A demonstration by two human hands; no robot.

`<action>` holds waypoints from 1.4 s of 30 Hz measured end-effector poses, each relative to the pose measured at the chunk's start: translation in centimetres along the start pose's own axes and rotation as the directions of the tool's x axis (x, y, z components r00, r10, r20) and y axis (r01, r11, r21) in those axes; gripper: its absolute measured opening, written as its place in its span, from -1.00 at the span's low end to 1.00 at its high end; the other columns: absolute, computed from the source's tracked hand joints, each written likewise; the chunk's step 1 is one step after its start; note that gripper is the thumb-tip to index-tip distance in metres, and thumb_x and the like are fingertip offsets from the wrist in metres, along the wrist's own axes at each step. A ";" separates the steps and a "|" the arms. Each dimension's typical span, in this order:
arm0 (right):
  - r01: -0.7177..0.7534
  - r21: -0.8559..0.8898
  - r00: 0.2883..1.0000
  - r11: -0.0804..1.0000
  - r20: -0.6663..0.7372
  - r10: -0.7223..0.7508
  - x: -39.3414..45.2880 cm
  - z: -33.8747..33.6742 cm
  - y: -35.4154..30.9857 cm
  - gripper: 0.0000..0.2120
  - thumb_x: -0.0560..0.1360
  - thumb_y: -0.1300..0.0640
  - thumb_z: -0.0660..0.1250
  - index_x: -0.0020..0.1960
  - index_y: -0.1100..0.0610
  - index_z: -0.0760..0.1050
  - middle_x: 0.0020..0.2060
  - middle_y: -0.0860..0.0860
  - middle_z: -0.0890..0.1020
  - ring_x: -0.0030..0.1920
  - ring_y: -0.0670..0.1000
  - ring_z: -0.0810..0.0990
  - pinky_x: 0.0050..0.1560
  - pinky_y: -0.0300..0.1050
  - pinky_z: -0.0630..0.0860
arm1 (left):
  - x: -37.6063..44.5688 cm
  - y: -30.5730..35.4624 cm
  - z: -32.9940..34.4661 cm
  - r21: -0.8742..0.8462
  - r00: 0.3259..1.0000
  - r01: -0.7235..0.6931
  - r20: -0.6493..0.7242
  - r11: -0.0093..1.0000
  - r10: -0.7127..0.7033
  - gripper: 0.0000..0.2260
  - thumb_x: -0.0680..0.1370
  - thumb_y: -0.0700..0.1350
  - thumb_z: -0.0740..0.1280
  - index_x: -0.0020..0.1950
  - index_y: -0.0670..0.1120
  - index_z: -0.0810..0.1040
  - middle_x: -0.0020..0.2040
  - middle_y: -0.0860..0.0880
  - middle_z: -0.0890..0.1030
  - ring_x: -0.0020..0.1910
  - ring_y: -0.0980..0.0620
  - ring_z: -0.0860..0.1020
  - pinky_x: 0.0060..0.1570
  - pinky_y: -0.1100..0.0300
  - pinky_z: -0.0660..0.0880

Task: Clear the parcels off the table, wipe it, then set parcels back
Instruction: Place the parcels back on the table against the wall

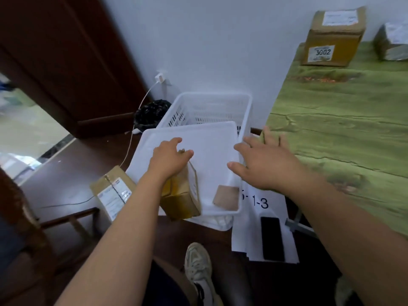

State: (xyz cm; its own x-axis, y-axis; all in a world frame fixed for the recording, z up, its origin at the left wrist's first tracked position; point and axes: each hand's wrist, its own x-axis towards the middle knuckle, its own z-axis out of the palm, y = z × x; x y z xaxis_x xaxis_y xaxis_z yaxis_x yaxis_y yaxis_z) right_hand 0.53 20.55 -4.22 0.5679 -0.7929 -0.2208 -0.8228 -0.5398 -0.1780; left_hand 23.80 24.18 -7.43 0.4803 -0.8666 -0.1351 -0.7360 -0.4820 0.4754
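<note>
Now gripping a brown parcel [183,191] over the white tray [212,140], left hand [170,157] (right hand [262,164] spreading wide, mid-frame).

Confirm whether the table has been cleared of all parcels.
No, a brown parcel marked 3002 and a grey parcel stand on the green table.

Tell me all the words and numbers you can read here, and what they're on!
"3002": on the white sticker on the front of the brown box on the green table.
"-1-3": on the white paper sheet on the floor; an earlier character is partly hidden.
Shipping labels on the floor parcel, the parcel in the left hand and the grey parcel: too blurred.
</note>
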 end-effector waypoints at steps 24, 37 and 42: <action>0.280 -0.059 0.915 0.958 -0.286 -0.285 -1.3 3.4 -7.3 -0.58 0.58 -0.07 0.21 0.36 0.10 0.45 0.35 0.07 0.50 0.43 0.12 0.37 0.49 0.29 -0.19 | -1.9 -14.1 -2.4 -0.109 0.809 0.578 -0.050 0.809 -0.585 -0.15 0.53 0.20 0.32 0.61 -0.08 -0.10 0.59 -0.23 -0.08 0.56 -0.28 -0.06 0.48 -0.20 0.06; 0.263 0.014 0.929 0.965 -0.271 -0.250 -2.2 3.0 -7.6 -0.59 0.62 -0.07 0.10 0.41 0.04 0.38 0.34 -0.03 0.49 0.39 0.03 0.40 0.50 0.26 -0.14 | -1.0 -14.2 -0.5 -0.174 0.699 0.691 -0.087 0.701 -0.710 -0.05 0.46 0.20 0.41 0.60 0.07 -0.18 0.58 -0.12 -0.29 0.52 -0.36 -0.08 0.45 -0.22 0.10; 0.274 0.076 0.885 0.959 -0.411 -0.220 -1.7 3.3 -7.5 -0.63 0.55 -0.02 0.14 0.23 0.12 0.53 0.12 0.05 0.63 0.17 0.12 0.57 0.46 0.27 0.09 | -0.2 -13.6 -1.3 -0.193 0.726 0.610 -0.255 0.769 -0.639 -0.13 0.42 0.19 0.42 0.58 0.06 -0.01 0.58 -0.11 -0.17 0.48 -0.35 0.03 0.43 -0.24 0.12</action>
State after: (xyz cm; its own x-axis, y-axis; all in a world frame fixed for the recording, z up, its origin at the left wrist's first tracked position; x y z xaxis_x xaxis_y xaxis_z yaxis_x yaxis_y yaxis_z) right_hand 5.78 26.86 -5.67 0.6744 -0.6989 0.2380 -0.6318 -0.7131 -0.3038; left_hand 34.34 31.05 -12.70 0.9405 -0.2877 -0.1807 -0.1809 -0.8742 0.4506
